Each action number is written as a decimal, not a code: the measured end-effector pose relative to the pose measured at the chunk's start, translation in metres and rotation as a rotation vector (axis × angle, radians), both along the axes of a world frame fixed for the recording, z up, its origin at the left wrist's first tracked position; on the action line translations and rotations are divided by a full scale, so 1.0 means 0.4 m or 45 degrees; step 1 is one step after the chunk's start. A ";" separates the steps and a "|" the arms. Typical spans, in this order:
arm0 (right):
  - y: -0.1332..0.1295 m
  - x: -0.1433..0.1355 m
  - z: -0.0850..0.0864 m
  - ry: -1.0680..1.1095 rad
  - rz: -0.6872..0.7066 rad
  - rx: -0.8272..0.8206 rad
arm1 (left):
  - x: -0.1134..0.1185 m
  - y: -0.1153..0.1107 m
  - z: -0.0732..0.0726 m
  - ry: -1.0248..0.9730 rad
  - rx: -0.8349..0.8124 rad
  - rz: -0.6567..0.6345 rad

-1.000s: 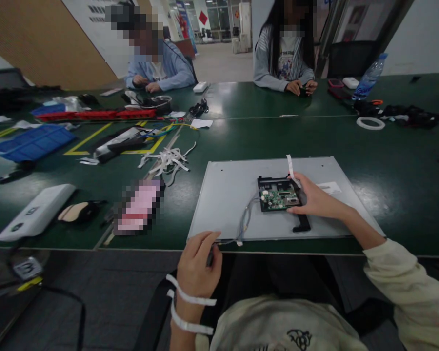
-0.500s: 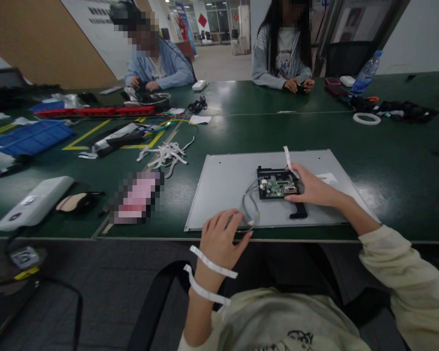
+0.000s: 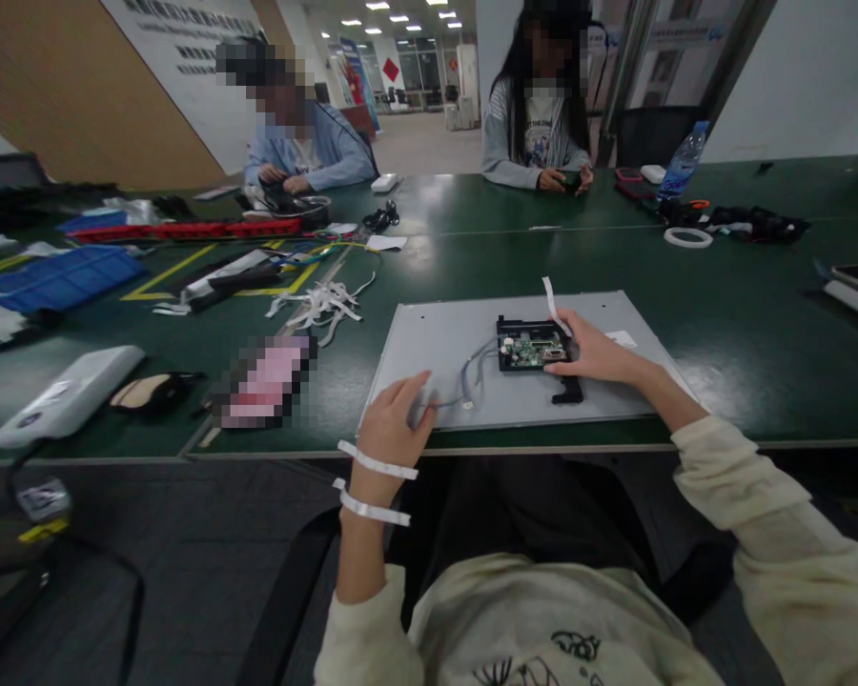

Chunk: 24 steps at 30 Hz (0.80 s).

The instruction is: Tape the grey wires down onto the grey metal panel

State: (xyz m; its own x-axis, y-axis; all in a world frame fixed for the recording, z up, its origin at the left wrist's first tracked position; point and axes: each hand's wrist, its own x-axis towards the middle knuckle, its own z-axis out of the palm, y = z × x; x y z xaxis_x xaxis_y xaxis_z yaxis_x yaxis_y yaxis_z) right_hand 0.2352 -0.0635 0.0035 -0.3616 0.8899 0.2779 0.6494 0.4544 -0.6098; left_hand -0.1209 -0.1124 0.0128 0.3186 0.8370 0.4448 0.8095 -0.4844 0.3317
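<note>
Circuit board [image 3: 533, 354] sits in a black frame [image 3: 525, 329] on a grey panel [image 3: 436, 333] lying along the near edge of the desk [image 3: 472, 257]. Your right hand [image 3: 587, 348] grasps the frame by its right end; your left hand [image 3: 393, 419] is half curled over the panel's near left corner, by the grey wires [image 3: 464, 376], and blur hides whether it grips them. You seem to be steadying the frame while managing the wires; the next move likely calls for keeping them slack and the frame firm. Count one board, one frame, one panel; two white strips [image 3: 378, 462] around your left wrist, a third at your right fingers; one bottle [image 3: 683, 164] near the desk's far edge. Wires are too fine to count.
</note>
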 end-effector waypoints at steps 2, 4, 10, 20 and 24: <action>0.002 0.005 -0.001 0.009 -0.023 -0.003 | -0.039 0.022 0.007 0.020 0.008 0.105; 0.003 0.008 -0.001 0.021 -0.027 -0.016 | -0.064 0.032 0.019 0.009 0.044 0.202; -0.002 0.005 -0.002 0.058 -0.010 -0.026 | 0.025 -0.001 0.054 -0.112 0.249 0.215; -0.005 0.008 0.005 0.072 0.024 -0.025 | 0.157 0.000 -0.008 0.085 -0.113 0.040; -0.002 0.011 -0.001 0.062 0.022 -0.019 | 0.150 -0.002 -0.016 0.026 -0.088 0.054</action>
State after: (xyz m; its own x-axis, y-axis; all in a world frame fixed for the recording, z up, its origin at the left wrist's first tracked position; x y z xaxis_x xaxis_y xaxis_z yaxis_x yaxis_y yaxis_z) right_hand 0.2396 -0.0644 0.0033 -0.3631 0.8879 0.2826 0.6108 0.4559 -0.6474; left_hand -0.0611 -0.1132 0.0065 0.2905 0.8784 0.3794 0.8360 -0.4259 0.3459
